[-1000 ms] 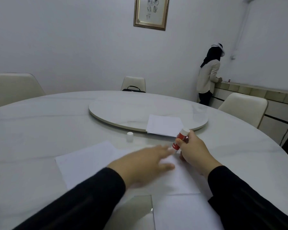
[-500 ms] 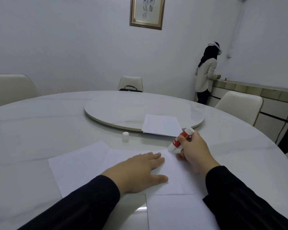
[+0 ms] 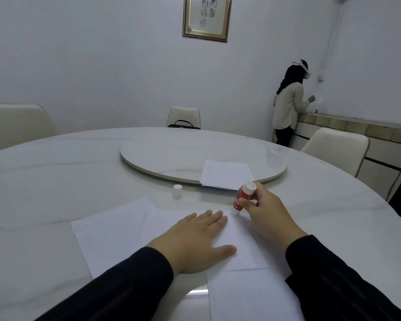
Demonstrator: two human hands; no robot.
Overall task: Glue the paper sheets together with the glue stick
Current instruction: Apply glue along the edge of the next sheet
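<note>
Nearly upright glue stick [image 3: 243, 197], tip down.

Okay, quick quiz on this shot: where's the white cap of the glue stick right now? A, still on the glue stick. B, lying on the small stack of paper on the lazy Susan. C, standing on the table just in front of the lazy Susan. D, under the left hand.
C: the white cap stands alone on the table, apart from the glue stick held in the right hand.

Private dining room: round table [image 3: 56, 181] (turntable [image 3: 171, 156]), cream chairs [image 3: 333, 147].
</note>
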